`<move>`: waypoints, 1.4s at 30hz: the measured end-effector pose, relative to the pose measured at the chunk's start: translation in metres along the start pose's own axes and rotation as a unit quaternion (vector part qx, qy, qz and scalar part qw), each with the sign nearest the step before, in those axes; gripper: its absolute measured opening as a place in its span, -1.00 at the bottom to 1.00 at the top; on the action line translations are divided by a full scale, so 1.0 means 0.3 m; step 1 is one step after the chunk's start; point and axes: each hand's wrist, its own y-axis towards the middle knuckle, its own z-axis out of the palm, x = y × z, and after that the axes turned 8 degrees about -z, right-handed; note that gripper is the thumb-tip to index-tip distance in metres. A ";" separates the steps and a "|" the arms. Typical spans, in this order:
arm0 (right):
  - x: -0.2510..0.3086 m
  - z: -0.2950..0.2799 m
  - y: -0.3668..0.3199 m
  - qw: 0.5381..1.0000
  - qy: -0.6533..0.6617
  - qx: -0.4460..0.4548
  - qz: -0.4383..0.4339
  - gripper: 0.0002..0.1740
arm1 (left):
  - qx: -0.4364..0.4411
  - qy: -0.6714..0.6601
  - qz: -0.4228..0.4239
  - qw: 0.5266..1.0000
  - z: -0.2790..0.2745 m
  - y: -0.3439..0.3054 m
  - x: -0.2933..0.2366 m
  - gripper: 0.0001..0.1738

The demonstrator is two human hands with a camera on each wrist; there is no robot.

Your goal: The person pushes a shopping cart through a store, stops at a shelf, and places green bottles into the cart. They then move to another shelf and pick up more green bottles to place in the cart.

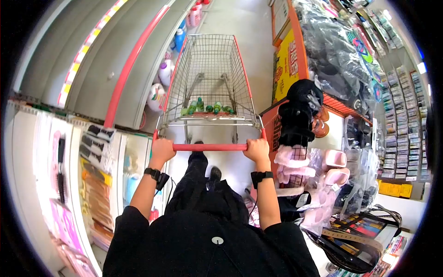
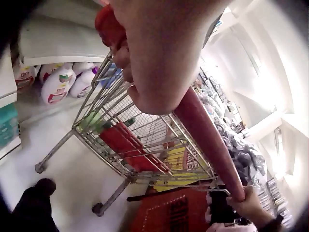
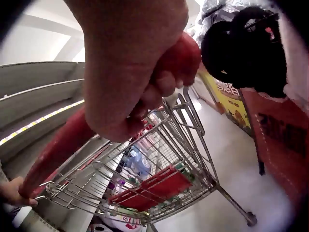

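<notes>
A red cart handle (image 1: 210, 147) runs across the middle of the head view. My left hand (image 1: 162, 151) grips its left end, and my right hand (image 1: 257, 150) grips the right end. Ahead of the handle stands the wire shopping cart (image 1: 207, 51), with several green bottles (image 1: 217, 107) at the near end of its basket. In the left wrist view my left hand (image 2: 154, 58) wraps the handle (image 2: 207, 133) beside a red panel (image 2: 133, 147) on the cart. The right wrist view shows the fingers of my right hand (image 3: 130, 72) curled round the handle (image 3: 63, 145).
Grey shelves (image 1: 99, 60) line the left, with white and blue bottles (image 1: 156, 97) low beside the cart. Pink and black slippers (image 1: 334, 158) and an orange-edged display with a yellow sign (image 1: 287, 64) stand close on the right. Pale floor (image 1: 258, 46) extends ahead.
</notes>
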 end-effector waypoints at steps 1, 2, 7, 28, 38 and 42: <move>0.021 -0.010 -0.026 1.000 -0.004 0.009 0.000 -0.84 | 0.004 -0.005 -0.002 1.000 0.001 -0.035 -0.003 -0.82; 0.034 -0.003 -0.053 1.000 -0.002 0.011 0.000 -0.84 | 0.006 -0.004 -0.003 1.000 0.001 -0.069 -0.005 -0.82; 0.117 -0.008 -0.195 1.000 -0.002 0.010 -0.015 -0.82 | 0.049 -0.006 -0.024 0.999 0.008 -0.255 -0.004 -0.82; 0.511 0.002 -0.739 0.997 -0.045 0.067 -0.014 -0.82 | -0.001 -0.077 0.006 0.997 0.182 -0.927 0.119 -0.85; 0.640 0.042 -1.001 0.998 -0.014 0.032 -0.052 -0.81 | 0.056 -0.010 -0.033 0.998 0.219 -1.253 0.117 -0.82; 0.724 0.050 -1.144 0.998 -0.018 0.028 -0.060 -0.81 | 0.044 -0.003 -0.039 0.998 0.261 -1.428 0.127 -0.81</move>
